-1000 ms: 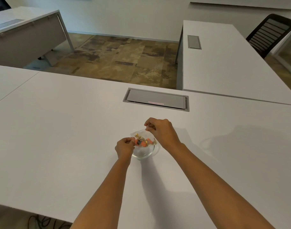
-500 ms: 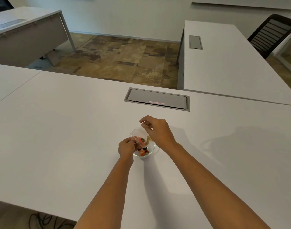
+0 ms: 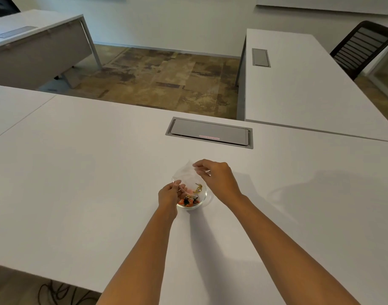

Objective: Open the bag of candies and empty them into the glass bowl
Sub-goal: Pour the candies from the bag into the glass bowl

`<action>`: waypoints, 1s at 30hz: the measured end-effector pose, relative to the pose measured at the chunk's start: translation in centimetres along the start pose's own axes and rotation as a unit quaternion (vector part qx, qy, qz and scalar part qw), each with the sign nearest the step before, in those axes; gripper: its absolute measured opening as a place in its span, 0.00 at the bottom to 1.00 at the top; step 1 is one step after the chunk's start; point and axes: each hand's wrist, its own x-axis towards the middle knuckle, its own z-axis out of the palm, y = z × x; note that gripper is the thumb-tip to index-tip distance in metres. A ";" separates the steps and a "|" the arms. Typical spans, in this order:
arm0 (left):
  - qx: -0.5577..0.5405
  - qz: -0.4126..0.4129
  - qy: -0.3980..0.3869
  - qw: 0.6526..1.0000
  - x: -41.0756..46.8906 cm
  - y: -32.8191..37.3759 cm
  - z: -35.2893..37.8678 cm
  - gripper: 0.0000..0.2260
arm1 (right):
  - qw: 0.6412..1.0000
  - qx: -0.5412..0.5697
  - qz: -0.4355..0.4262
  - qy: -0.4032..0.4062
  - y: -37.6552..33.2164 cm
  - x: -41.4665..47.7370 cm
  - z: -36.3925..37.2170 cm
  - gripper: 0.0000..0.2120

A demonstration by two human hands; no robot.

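Note:
A small clear plastic bag is held tilted over a small glass bowl on the white table. My left hand pinches the bag's lower near corner at the bowl's left rim. My right hand pinches its upper far edge, raised above the bowl. Orange, black and gold wrapped candies lie in the bowl; one gold candy shows at the bag's lower end, and I cannot tell if it is still inside the bag.
A grey cable hatch is set into the table beyond the bowl. Another white desk stands at the right with a black chair behind it. A third desk stands at the far left. Cables lie on the floor below.
The bag has been tipped up; my right hand rose and moved away from me. The candies have slid out of the bag into the bowl.

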 end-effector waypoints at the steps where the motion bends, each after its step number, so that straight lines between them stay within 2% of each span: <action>1: 0.005 0.001 0.012 1.000 0.1 -0.1 0.0 0.12 | 1.000 -0.007 -0.012 0.005 -0.2 -0.1 0.0 0.09; 6: 0.007 0.012 0.031 0.999 0.4 0.0 0.1 0.12 | 0.998 -0.024 -0.047 0.042 -0.6 -0.7 0.0 0.09; 9: 0.008 0.019 0.014 1.000 0.2 0.1 0.0 0.12 | 0.998 0.012 -0.019 0.061 -0.6 -0.8 -0.1 0.08; 13: 0.007 0.038 -0.018 0.999 -0.4 0.3 -0.1 0.14 | 0.980 0.144 0.075 0.114 -0.3 -0.6 -0.6 0.07; 16: -0.002 0.052 -0.047 0.998 -0.8 0.4 -0.1 0.14 | 0.931 0.299 0.190 0.087 0.4 -0.6 -1.1 0.09; 18: 0.001 0.069 -0.045 0.997 -1.0 0.4 -0.1 0.12 | 0.900 0.353 0.245 0.076 1.2 -0.9 -1.3 0.11; 23: 0.031 0.104 -0.017 0.994 -1.4 -0.1 -0.6 0.12 | 0.866 0.387 0.308 0.077 2.8 -2.7 -0.9 0.07; 26: 0.059 0.122 -0.037 0.990 -2.0 -0.5 -0.8 0.12 | 0.871 0.367 0.317 0.085 3.4 -3.5 -0.4 0.05; 30: 0.062 0.135 -0.054 0.987 -3.0 -0.9 -0.7 0.15 | 0.858 0.361 0.332 0.150 3.7 -4.3 0.3 0.07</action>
